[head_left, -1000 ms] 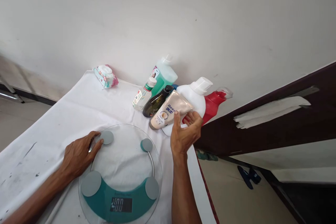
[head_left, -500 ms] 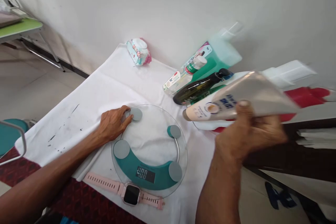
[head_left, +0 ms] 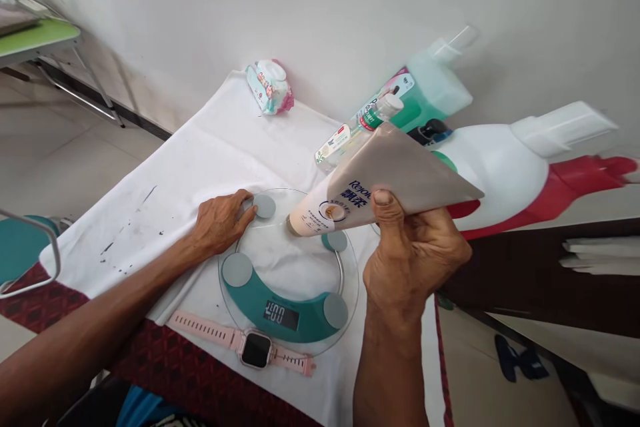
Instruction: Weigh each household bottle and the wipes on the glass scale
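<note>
My right hand point(head_left: 415, 257) is closed around a beige squeeze tube point(head_left: 373, 187) with blue lettering. The tube hangs cap-down over the far right part of a round glass scale point(head_left: 287, 273) with a teal band and a lit display. My left hand point(head_left: 220, 220) rests on the scale's far left edge, fingers lying by a grey pad. The scale lies on a white cloth point(head_left: 170, 193).
A pink smartwatch point(head_left: 247, 347) lies just in front of the scale. Behind the tube stand a green liquid bottle point(head_left: 425, 97), a small clear bottle point(head_left: 350, 133), a white bottle point(head_left: 500, 170) and a red one point(head_left: 575, 183). A wipes pack point(head_left: 270, 87) sits by the wall.
My right hand took the beige tube from among the bottles and carried it left, over the scale. The view swung down and left; my left hand stayed on the scale's edge.
</note>
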Demonstrator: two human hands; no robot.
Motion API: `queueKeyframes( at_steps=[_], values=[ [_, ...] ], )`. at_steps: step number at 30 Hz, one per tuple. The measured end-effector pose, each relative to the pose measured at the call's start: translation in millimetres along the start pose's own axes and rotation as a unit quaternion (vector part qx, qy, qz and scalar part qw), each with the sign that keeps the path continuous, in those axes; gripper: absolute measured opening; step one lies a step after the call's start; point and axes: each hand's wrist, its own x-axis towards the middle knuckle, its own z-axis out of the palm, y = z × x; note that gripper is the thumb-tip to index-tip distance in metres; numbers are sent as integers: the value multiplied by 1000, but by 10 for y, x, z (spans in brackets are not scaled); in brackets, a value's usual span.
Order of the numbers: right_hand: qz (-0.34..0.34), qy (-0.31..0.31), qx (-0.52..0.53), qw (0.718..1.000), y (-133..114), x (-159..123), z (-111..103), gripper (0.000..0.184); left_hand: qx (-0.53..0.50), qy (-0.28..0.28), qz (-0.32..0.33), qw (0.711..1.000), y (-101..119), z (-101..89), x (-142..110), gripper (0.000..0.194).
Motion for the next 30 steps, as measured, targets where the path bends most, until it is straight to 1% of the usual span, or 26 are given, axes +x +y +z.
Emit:
queueKeyframes(
  at_steps=[2,3,5,6,7,8,11,12,14,16,19,23,26,30],
  values=[
    [-5,-18,23,1000,-12,-23,-46,28,3,0,-2,1000,-8,5,2,40],
    [-5,-35,43,998,-4,-39,-80,31,4,1,-1,1000,-12,8,4,40],
    [3,-68,83,994,51,-100,-181,45,4,3,3,1000,-16,12,8,40],
    [14,-73,93,993,103,-148,-249,51,4,6,4,1000,-16,14,10,40],
    [30,-62,92,993,173,-209,-328,55,6,8,4,1000,-15,15,12,40],
    [52,-38,77,995,259,-282,-417,56,7,8,4,1000,-12,16,14,40],
    [141,61,-2,988,589,-550,-693,55,8,12,2,1000,-5,20,20,41],
    [172,80,-24,982,704,-642,-771,54,6,14,2,1000,-3,21,23,41],
    [221,90,-54,970,908,-804,-882,54,1,17,3,1000,-1,23,28,43],
    [253,85,-54,962,1050,-906,-928,54,0,20,2,1000,1,23,33,43],
    [268,82,-40,959,1143,-939,-919,54,5,29,0,1000,8,21,39,42],
    [256,60,-44,964,1153,-908,-901,46,4,32,-4,999,18,15,45,43],
    [247,56,-50,966,1159,-915,-916,40,2,32,-3,999,20,17,46,44],
    [253,51,-63,964,1170,-929,-928,36,0,32,-2,999,16,22,42,43]
  ],
)
